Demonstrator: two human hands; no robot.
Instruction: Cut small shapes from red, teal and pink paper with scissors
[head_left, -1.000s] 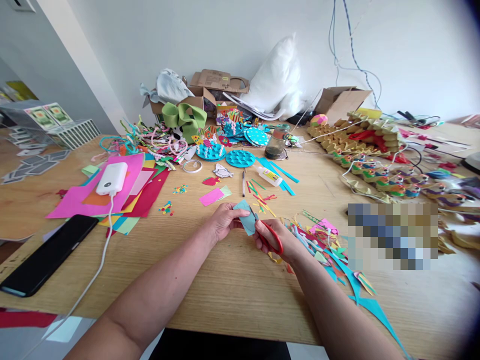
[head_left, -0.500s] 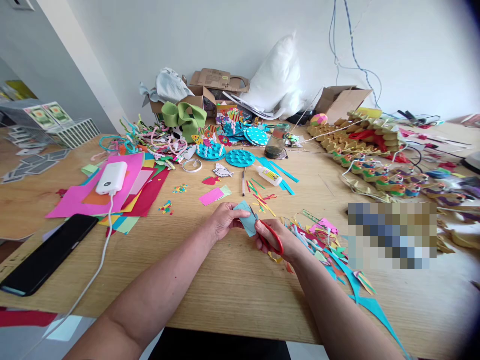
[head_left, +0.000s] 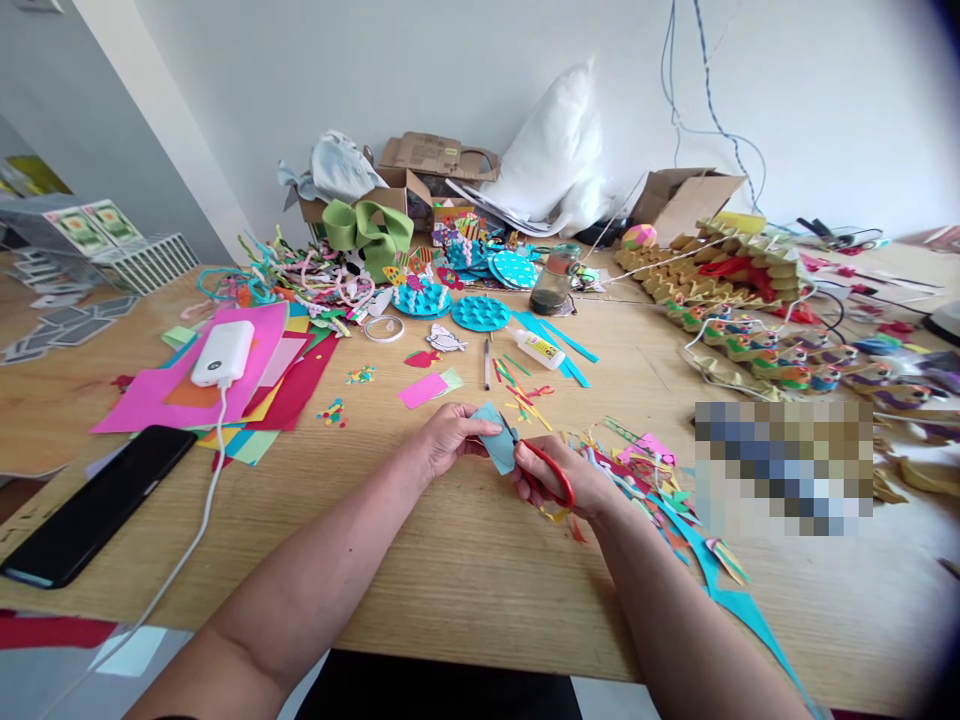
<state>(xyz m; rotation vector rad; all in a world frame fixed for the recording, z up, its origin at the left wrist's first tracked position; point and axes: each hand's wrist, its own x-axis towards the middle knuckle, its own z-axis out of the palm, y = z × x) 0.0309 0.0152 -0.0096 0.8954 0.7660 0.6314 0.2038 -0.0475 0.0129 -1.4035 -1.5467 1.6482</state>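
Observation:
Over the middle of the wooden table, my left hand (head_left: pixel 454 440) pinches a small light-blue piece of paper (head_left: pixel 499 450) between thumb and fingers. Red-handled scissors (head_left: pixel 553 472) are in my right hand (head_left: pixel 541 470), their blades against the upper right edge of that paper. Beyond my hands lie a pen (head_left: pixel 487 366), a pink paper piece (head_left: pixel 423 391), a red paper cutout (head_left: pixel 423 358), a white fish cutout (head_left: pixel 447 338) and a glue bottle (head_left: pixel 540 348). Thin coloured paper strips (head_left: pixel 525 393) are scattered just past the scissors.
At the left are a black phone (head_left: pixel 97 505), a white power bank (head_left: pixel 223 353) with a cable, and coloured paper sheets (head_left: pixel 135 402). Paper scraps (head_left: pixel 660 490) spread beside my right forearm. Blue scalloped discs (head_left: pixel 481 314), a glass jar (head_left: pixel 555 280) and egg cartons (head_left: pixel 675 275) stand farther back.
The scissor handles have swung slightly outward to the right in my right hand. My left hand still grips the light-blue paper in nearly the same place.

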